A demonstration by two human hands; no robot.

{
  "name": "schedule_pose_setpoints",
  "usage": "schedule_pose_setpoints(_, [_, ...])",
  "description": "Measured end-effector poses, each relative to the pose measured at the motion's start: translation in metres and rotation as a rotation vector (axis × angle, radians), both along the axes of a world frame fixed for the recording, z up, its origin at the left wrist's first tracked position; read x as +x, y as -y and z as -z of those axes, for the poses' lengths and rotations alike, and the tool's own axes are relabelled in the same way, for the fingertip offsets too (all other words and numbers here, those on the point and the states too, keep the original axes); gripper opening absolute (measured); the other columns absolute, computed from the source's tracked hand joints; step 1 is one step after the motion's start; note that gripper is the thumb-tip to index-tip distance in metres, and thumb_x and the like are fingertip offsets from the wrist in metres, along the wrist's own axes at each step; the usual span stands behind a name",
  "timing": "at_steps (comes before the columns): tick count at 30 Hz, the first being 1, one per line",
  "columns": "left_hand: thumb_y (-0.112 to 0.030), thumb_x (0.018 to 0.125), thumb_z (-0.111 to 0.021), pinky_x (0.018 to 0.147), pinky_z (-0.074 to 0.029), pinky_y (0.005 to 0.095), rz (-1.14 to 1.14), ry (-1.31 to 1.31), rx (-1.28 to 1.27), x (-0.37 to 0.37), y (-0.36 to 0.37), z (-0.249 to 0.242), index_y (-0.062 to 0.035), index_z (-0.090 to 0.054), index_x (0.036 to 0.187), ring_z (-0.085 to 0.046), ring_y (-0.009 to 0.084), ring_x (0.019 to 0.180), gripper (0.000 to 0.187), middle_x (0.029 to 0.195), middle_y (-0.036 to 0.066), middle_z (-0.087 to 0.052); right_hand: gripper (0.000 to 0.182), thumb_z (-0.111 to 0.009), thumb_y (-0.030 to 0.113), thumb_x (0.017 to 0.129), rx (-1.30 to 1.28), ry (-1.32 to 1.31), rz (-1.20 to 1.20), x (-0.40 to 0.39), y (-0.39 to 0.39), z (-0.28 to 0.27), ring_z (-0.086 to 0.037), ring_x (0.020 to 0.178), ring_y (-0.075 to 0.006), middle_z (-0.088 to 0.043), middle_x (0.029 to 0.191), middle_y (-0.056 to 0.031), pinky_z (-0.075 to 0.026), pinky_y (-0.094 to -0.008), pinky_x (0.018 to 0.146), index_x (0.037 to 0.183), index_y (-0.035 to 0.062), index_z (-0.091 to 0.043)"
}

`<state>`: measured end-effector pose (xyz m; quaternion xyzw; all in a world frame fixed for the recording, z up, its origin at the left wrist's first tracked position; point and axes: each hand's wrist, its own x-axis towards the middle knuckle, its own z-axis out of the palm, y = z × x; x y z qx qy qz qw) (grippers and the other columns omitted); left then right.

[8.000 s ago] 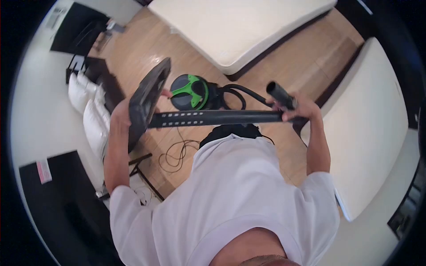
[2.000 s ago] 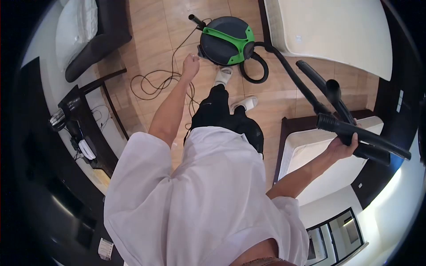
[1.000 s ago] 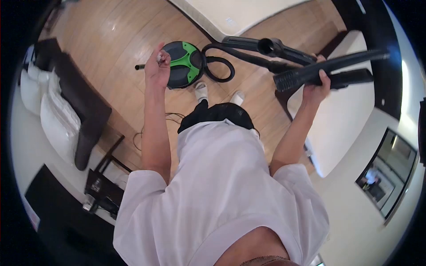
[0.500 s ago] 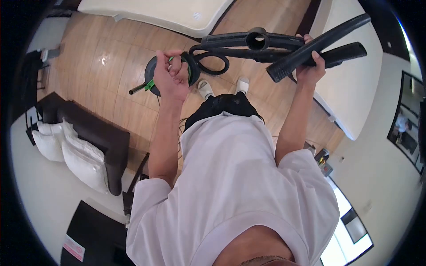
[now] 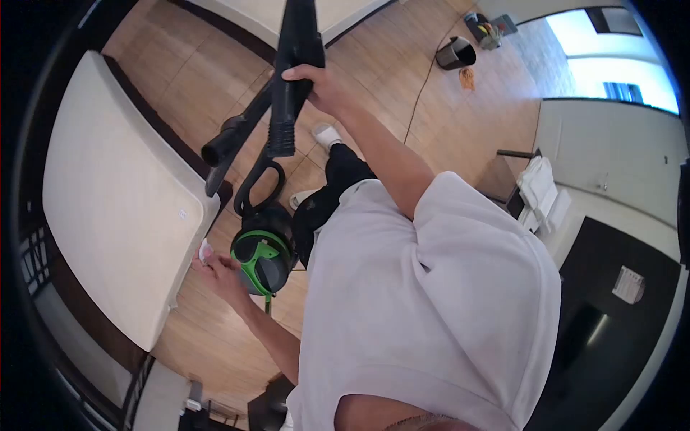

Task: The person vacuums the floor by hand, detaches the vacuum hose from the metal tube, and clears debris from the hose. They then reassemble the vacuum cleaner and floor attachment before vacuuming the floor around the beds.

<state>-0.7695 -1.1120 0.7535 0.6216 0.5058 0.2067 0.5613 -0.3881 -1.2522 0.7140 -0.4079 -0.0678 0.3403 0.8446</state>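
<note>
In the head view, my right hand (image 5: pixel 320 86) is wrapped around black vacuum cleaner tubes (image 5: pixel 286 108), held up in front of me. A ribbed end points down, and a second tube slants down to the left. Below them, a black hose (image 5: pixel 248 179) loops towards the green-and-black canister vacuum cleaner (image 5: pixel 262 258) on the floor. My left hand (image 5: pixel 219 271) is beside the canister, between it and the mattress edge. Its fingers are curled, with a small white piece (image 5: pixel 205 248) at the fingertips that I cannot make out.
A white mattress (image 5: pixel 115 208) on a dark base fills the left, and another mattress (image 5: pixel 345 16) is at the top. A thin cable (image 5: pixel 420 93) crosses the tiled floor near a dark bin (image 5: pixel 456 54). Folded white linen (image 5: pixel 539 190) lies at the right.
My body and the view have turned. The tubes, still in my right hand, now point more upright and lie nearer the view's middle. My left hand now appears lower, beside the canister.
</note>
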Motion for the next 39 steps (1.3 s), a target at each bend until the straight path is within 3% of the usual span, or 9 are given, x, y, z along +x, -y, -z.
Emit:
schedule_pose_setpoints(3, [-0.021,0.109,-0.05,0.058,-0.039,0.0274,0.098,-0.237,0.437,0.013,-0.013,-0.002,0.0008,-0.062,0.107,-0.047,0.0098,0.064,0.025,0.069,0.003,-0.051,0.037,-0.071,0.011,0.082,-0.06,-0.06,0.066,0.021,0.047,0.028,-0.069,0.099,-0.0267,-0.071,0.105,-0.0158,-0.058,-0.0402,0.091,0.114,-0.0028,-0.063])
schedule_pose_setpoints(11, [-0.022,0.105,-0.058,0.071,-0.049,0.0258,0.43,-0.102,0.414,0.177,0.057,-0.03,0.0036,-0.067,0.12,-0.056,0.0124,0.077,0.032,0.098,0.008,-0.065,0.028,-0.074,0.018,0.082,-0.139,-0.376,0.385,0.056,0.159,0.127,-0.069,0.081,-0.0253,-0.068,0.089,-0.0097,-0.06,-0.042,0.081,0.102,0.0013,-0.065])
schedule_pose_setpoints(19, [-0.027,0.107,-0.056,0.077,-0.058,0.0363,0.773,0.782,0.657,0.451,0.232,-0.101,0.0097,-0.045,0.137,-0.068,0.0275,0.091,0.049,0.114,0.025,-0.064,0.041,-0.075,0.009,0.077,-0.12,-0.55,0.564,0.068,0.257,0.177,-0.067,0.08,-0.0225,-0.063,0.091,-0.0085,-0.059,-0.0386,0.073,0.113,0.0021,-0.058])
schedule_pose_setpoints(23, [-0.022,0.106,-0.056,0.077,-0.059,0.0358,0.927,1.075,0.775,0.621,0.346,-0.105,0.0093,-0.051,0.131,-0.071,0.0262,0.09,0.04,0.108,0.022,-0.067,0.042,-0.076,0.01,0.077,-0.089,-0.567,0.597,0.065,0.276,0.177,-0.066,0.08,-0.0212,-0.062,0.092,-0.0077,-0.059,-0.0376,0.074,0.113,0.0024,-0.057])
schedule_pose_setpoints(27, [-0.019,0.09,-0.078,0.075,-0.056,0.0314,1.186,0.922,0.708,0.739,0.475,-0.051,-0.0014,-0.066,0.108,-0.071,0.0214,0.079,0.028,0.084,0.008,-0.067,0.037,-0.078,0.012,0.077,-0.165,-0.526,0.611,0.057,0.292,0.195,-0.065,0.079,-0.0177,-0.063,0.088,-0.005,-0.055,-0.0334,0.072,0.107,0.003,-0.06])
schedule_pose_setpoints(29, [-0.022,0.098,-0.061,0.078,-0.056,0.0427,1.508,0.552,0.842,0.778,0.512,0.005,-0.0015,-0.069,0.113,-0.072,0.0338,0.085,0.027,0.099,0.02,-0.074,0.038,-0.079,0.012,0.076,-0.229,-0.48,0.611,0.055,0.3,0.207,-0.064,0.078,-0.017,-0.063,0.088,-0.0045,-0.053,-0.0321,0.073,0.108,0.0033,-0.06])
schedule_pose_setpoints(31, [-0.04,0.099,-0.063,0.075,-0.055,0.039,1.78,0.24,0.862,0.792,0.544,0.068,-0.0079,-0.073,0.113,-0.072,0.031,0.084,0.037,0.093,0.016,-0.075,0.032,-0.081,0.015,0.076,-0.277,-0.428,0.617,0.053,0.308,0.209,-0.063,0.077,-0.0148,-0.064,0.085,-0.0024,-0.051,-0.0309,0.071,0.1,0.0031,-0.064])
schedule_pose_setpoints(35, [-0.039,0.092,-0.067,0.075,-0.054,0.0479,2.141,-0.234,0.885,0.801,0.598,0.183,-0.0029,-0.076,0.09,-0.071,0.0373,0.084,0.038,0.087,0.021,-0.074,0.028,-0.083,0.017,0.077,-0.278,-0.426,0.632,0.053,0.315,0.227,-0.063,0.074,-0.0141,-0.064,0.083,-0.002,-0.05,-0.0298,0.069,0.094,0.0029,-0.066])
schedule_pose_setpoints(39, [-0.049,0.092,-0.068,0.073,-0.055,0.0408,1.862,0.007,0.345,0.867,0.668,0.275,0.0029,-0.075,0.096,-0.072,0.0292,0.083,0.052,0.087,0.017,-0.075,0.029,-0.079,0.011,0.078,-0.236,-0.545,0.661,0.062,0.324,0.216,-0.061,0.078,-0.0144,-0.062,0.084,-0.0022,-0.05,-0.0301,0.073,0.101,0.0016,-0.063])
